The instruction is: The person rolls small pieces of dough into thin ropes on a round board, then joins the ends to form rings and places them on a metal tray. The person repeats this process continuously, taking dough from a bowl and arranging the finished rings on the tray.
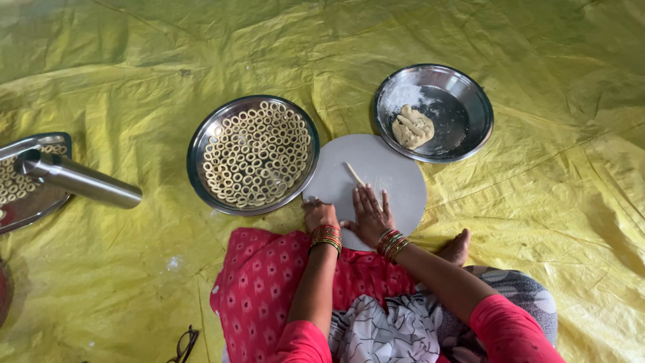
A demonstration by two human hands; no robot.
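Observation:
My right hand (367, 215) lies flat, palm down, on a round grey board (396, 168), pressing on a thin strip of dough (355, 175) that sticks out beyond my fingertips. My left hand (318, 214) rests curled at the board's near left edge, beside a steel plate (201, 144) filled with several small dough rings (259, 153). Beyond the board to the right stands a second steel plate (470, 97) holding a lump of dough (412, 126) and some flour. Both wrists carry red and green bangles.
A yellow plastic sheet (537, 222) covers the floor. At the left lie a steel cylinder (77, 178) and another tray of rings (20, 195). Spectacles (183, 344) lie near my left knee. My bare foot (457, 247) shows beside the board.

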